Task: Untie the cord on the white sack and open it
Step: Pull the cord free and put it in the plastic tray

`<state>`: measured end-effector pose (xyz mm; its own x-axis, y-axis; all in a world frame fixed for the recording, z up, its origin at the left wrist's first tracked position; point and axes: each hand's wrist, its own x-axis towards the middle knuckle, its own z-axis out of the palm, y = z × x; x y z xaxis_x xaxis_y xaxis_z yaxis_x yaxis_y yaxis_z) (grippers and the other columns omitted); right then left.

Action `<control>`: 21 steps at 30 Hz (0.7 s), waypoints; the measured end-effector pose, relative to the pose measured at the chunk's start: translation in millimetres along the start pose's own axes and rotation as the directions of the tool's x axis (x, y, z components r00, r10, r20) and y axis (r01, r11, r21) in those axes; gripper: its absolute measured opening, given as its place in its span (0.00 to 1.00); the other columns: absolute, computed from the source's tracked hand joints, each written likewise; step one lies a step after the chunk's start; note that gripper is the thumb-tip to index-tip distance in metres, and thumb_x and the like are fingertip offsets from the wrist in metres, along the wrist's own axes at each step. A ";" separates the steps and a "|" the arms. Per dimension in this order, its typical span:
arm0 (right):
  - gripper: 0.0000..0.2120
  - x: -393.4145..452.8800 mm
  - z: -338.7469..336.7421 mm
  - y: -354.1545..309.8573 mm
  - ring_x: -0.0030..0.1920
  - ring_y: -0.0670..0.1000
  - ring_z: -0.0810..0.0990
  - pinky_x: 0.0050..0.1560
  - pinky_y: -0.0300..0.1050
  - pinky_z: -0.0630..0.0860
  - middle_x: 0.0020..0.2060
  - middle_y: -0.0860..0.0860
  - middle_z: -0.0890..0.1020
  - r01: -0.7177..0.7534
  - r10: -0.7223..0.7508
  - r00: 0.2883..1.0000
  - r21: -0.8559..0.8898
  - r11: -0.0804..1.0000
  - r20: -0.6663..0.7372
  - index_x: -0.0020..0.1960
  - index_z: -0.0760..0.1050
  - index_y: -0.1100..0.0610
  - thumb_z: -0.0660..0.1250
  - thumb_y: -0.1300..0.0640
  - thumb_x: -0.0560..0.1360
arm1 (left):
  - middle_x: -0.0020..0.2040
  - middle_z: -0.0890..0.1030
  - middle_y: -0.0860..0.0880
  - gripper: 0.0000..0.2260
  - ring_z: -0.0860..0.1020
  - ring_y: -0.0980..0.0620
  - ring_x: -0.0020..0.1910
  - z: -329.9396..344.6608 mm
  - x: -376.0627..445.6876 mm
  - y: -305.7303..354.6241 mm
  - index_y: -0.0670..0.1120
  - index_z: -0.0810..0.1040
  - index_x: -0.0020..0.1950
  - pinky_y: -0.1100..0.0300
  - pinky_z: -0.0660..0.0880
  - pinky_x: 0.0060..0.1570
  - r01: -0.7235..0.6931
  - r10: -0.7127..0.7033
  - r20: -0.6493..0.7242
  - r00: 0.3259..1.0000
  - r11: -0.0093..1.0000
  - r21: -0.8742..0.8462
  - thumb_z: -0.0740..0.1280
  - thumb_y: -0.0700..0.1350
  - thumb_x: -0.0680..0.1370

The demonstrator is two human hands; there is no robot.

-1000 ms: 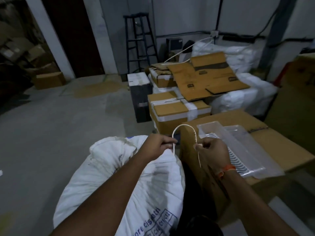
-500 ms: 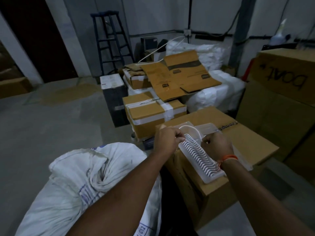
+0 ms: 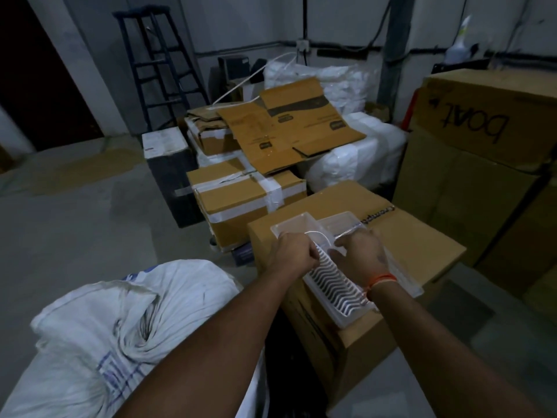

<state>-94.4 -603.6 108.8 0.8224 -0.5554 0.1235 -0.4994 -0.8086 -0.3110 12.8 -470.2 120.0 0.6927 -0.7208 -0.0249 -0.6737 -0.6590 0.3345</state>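
Both hands pinch the cord [image 3: 317, 236]: left hand [image 3: 291, 255] and right hand [image 3: 358, 251], over the clear tray [image 3: 304, 226] on a carton [image 3: 422, 236]. White sack [image 3: 126, 333] sits lower left, mouth gathered. Drop cord in tray, then spread the mouth.

Dim overall, cool bluish cast, no lamp in view. Brightest patches: white sack [image 3: 114, 333] at lower left and clear plastic tray [image 3: 340, 291] at centre right. Doorway [image 3: 36, 70] at upper left nearly black, no detail. Soft, diffuse shadows under the cardboard boxes [image 3: 241, 200]. Strong wide-angle bending at the edges; ladder [image 3: 159, 64] leaning. Forearms at bottom edge soft, slightly smeared. Noise in dark areas.
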 end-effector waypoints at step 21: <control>0.14 -61.3 -1.9 83.2 0.52 0.59 0.79 0.51 0.55 0.82 0.56 0.58 0.77 -0.705 0.767 0.625 0.529 0.473 0.147 0.42 0.78 0.53 0.81 0.63 0.63 | 0.50 0.89 0.54 0.07 0.85 0.54 0.49 -18.1 -24.5 20.3 0.53 0.89 0.51 0.60 0.79 0.49 -0.043 0.027 -0.191 0.981 0.996 -0.077 0.72 0.49 0.77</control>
<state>-186.9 -637.2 77.1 0.1710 -0.9387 -0.2995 -0.6719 0.1112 -0.7322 -13.2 -462.1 144.4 0.7106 -0.6840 0.1650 -0.6808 -0.6091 0.4069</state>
